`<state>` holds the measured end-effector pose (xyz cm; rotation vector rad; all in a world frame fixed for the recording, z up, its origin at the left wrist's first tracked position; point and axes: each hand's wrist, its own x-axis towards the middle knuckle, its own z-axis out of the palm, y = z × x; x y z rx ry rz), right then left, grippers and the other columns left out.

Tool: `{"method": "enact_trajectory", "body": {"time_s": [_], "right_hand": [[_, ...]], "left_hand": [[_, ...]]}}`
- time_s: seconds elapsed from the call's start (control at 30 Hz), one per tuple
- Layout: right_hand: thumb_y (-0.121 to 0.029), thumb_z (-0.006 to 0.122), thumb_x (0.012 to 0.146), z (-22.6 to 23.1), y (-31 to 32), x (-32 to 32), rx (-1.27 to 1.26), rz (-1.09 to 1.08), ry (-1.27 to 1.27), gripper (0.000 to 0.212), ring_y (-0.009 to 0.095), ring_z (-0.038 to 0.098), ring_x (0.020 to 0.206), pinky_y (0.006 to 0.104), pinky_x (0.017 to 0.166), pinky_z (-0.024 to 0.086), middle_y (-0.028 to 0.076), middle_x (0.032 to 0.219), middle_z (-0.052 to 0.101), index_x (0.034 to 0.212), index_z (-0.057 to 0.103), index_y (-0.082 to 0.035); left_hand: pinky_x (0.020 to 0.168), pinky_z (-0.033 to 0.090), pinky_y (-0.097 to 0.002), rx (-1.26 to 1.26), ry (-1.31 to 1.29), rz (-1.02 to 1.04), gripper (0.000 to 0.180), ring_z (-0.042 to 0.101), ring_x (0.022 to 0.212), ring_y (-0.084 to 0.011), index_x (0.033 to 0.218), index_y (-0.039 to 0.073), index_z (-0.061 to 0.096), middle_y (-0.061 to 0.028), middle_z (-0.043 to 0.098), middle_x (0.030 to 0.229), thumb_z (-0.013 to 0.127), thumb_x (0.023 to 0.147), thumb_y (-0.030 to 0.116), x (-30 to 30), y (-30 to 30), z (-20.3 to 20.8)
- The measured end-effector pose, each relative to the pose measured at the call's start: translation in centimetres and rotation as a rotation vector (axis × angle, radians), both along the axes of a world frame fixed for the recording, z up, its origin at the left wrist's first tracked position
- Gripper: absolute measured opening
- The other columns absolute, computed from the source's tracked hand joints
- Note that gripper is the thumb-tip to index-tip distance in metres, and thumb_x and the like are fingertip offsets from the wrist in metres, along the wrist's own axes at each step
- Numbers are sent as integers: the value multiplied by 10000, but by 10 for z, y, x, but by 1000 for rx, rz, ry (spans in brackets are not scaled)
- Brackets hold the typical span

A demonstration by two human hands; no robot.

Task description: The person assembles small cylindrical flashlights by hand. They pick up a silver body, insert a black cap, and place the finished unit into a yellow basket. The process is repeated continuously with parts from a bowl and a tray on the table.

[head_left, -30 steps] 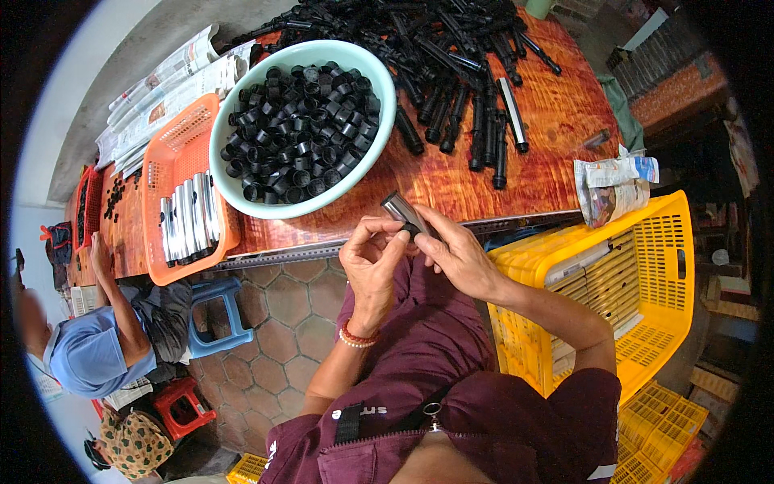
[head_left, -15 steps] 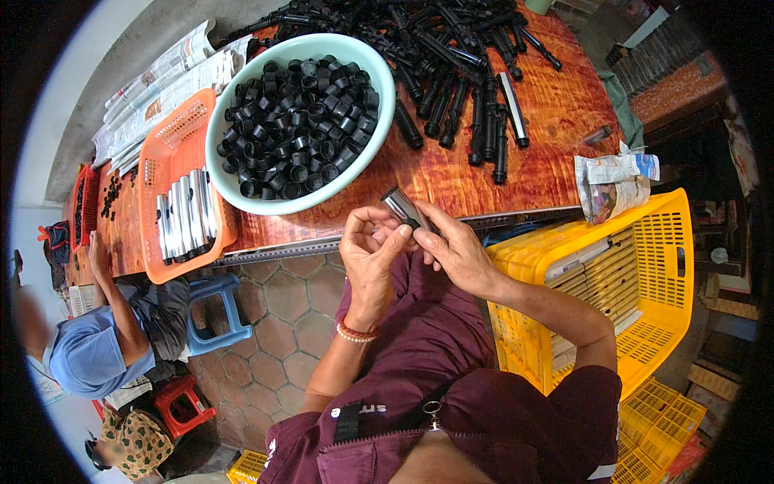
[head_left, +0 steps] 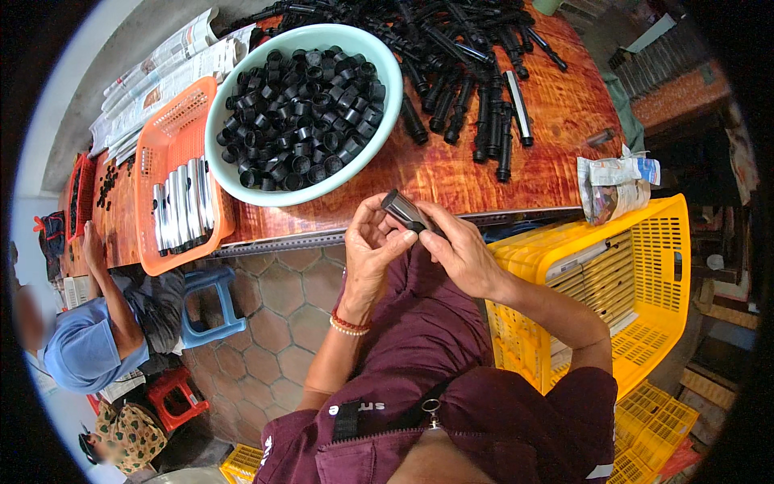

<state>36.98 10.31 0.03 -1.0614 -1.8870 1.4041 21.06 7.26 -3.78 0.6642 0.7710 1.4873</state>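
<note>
Just in front of the table's near edge, my two hands hold a short shiny metal tube with a dark part along it. My left hand is closed on it, the thumb pressing the tube's near end. My right hand grips that same end from the other side, and its fingertips are partly hidden. Beyond them stands a pale green basin full of small black caps. Left of the basin, several silver tubes with black ends lie in an orange basket.
Black plastic rods are heaped at the table's back. A yellow crate with long tubes stands at my right, a newspaper-wrapped bundle at its far edge. At left, a person in blue sits near a blue stool.
The tube has tilted a little and shows more of its length. My left fingers have shifted around it, and my thumbs now meet at its near end.
</note>
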Motion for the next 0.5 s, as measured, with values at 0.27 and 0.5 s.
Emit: {"method": "enact_trajectory", "body": {"time_s": [0.27,0.5], "right_hand": [[-160,488,909,-1,1,2,65,7,-80,296,425,590,906,438,764,463,247,976,581,1136,486,30],[-176,509,897,-8,4,4,141,13,-90,288,416,593,852,431,736,471,233,916,578,1101,494,27]], "left_hand": [[883,516,-279,-20,-33,-39,535,591,1004,-147,1237,-11,468,-76,564,1110,716,766,-64,3,1,7],[906,510,-300,-17,-45,-92,514,592,1025,-160,1207,-1,465,-100,575,1138,732,768,-23,1,4,1]]}}
